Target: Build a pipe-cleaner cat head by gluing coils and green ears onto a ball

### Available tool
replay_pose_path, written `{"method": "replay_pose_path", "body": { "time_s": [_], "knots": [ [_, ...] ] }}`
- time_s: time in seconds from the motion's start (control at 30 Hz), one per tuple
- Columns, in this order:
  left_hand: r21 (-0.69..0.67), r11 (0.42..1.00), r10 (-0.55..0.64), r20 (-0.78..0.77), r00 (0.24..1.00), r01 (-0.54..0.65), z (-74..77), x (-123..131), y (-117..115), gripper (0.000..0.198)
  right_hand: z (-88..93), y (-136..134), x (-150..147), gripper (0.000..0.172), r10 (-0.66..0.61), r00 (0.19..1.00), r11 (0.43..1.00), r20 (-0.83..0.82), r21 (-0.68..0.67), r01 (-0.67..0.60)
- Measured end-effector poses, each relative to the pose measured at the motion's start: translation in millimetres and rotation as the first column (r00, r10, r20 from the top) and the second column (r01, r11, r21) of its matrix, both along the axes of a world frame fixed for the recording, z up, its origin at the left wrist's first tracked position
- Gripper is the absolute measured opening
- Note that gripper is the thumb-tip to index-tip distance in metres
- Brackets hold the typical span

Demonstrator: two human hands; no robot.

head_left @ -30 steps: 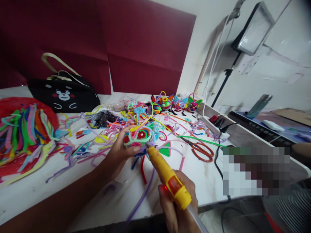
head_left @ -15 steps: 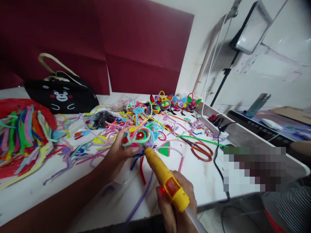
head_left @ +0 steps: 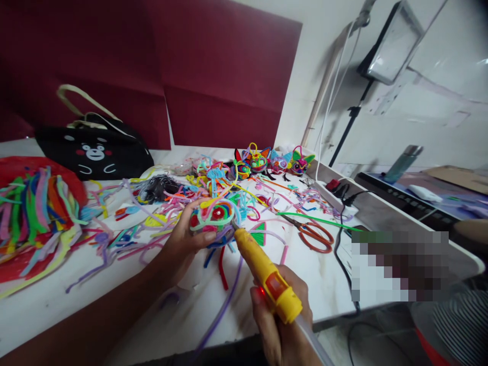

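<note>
Mid-frame, your left fingers (head_left: 204, 239) pinch a colourful ball (head_left: 218, 214); at lower centre, your right fingers (head_left: 264, 311) grip a glue gun (head_left: 259, 262).

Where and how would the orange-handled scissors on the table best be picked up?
Probably by the orange loops of the scissors, coming from the near right. The loops lie toward that side, while the blades point away to the left, close to the green pipe cleaner. The right hand holds a yellow glue gun, so it would need freeing first.
</note>
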State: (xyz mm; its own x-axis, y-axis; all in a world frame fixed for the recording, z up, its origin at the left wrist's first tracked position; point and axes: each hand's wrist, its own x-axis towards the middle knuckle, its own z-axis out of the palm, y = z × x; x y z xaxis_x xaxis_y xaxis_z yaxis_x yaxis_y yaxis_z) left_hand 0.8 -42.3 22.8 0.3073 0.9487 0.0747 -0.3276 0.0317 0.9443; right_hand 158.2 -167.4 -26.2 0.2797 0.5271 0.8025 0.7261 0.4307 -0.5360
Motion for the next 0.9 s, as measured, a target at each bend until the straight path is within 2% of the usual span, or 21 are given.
{"method": "replay_pose_path", "body": {
  "time_s": [0.37, 0.57, 0.9],
  "knots": [
    [0.003, 1.000, -0.012, 0.018, 1.000, 0.012, 1.0, 2.4, -1.6, 0.087, 3.7, 2.9, -6.5, 0.018, 0.071, 0.997, 0.994, 0.010, 0.083, -0.072],
    [-0.003, 1.000, -0.009, 0.007, 1.000, 0.009, -1.3, 0.3, 0.5, 0.085, 4.5, -0.5, -2.7, 0.020, 0.021, 1.000, 1.000, -0.005, -0.015, -0.021],
    [0.004, 1.000, -0.017, 0.024, 1.000, 0.017, -0.6, 1.5, 1.0, 0.091, 1.9, -0.7, -0.7, 0.022, 0.014, 0.997, 0.999, -0.072, -0.030, -0.016]
  ]
}}
